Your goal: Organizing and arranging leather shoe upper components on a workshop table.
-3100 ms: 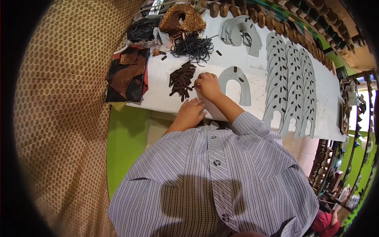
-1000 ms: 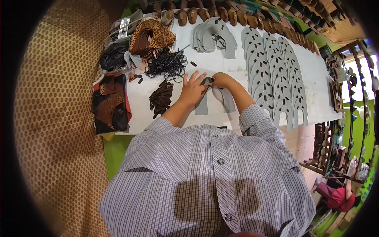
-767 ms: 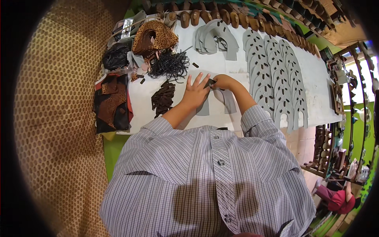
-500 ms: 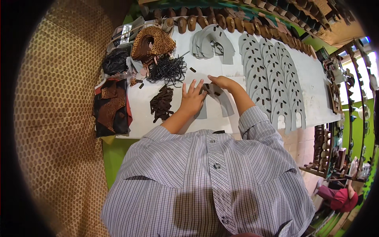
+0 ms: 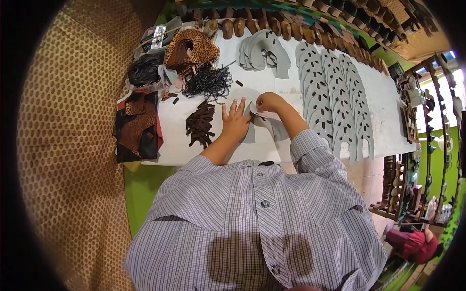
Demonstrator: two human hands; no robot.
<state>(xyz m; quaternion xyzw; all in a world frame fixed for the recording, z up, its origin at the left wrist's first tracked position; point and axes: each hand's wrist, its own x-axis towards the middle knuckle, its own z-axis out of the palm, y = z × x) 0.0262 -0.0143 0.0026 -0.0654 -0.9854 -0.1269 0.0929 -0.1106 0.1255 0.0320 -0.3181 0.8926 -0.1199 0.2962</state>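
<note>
A grey U-shaped piece [image 5: 278, 130] of sheet material lies on the white table in front of me, its two legs toward my body. My left hand [image 5: 236, 125] rests flat with fingers spread, its thumb at the left side of the piece. My right hand [image 5: 273, 104] is closed on the piece's curved top edge, which is lifted and bent over, showing a paler underside. A dark bit shows near the fold, partly hidden. Left of my left hand is a heap of short dark brown strips [image 5: 200, 123]. One loose strip [image 5: 239, 83] lies farther off.
Rows of overlapping grey U-shaped pieces with dark strips [image 5: 335, 92] cover the table's right side. Another grey stack [image 5: 262, 51] lies farther back. Leopard-print pieces [image 5: 191, 51] and black beaded strings [image 5: 208, 81] sit at left. Brown shoe forms [image 5: 286, 30] line the far edge. A person [image 5: 415, 245] is at lower right.
My right hand has closed on the top edge of the grey piece and folded it up and over. My left hand stays spread beside it. The view has shifted slightly.
</note>
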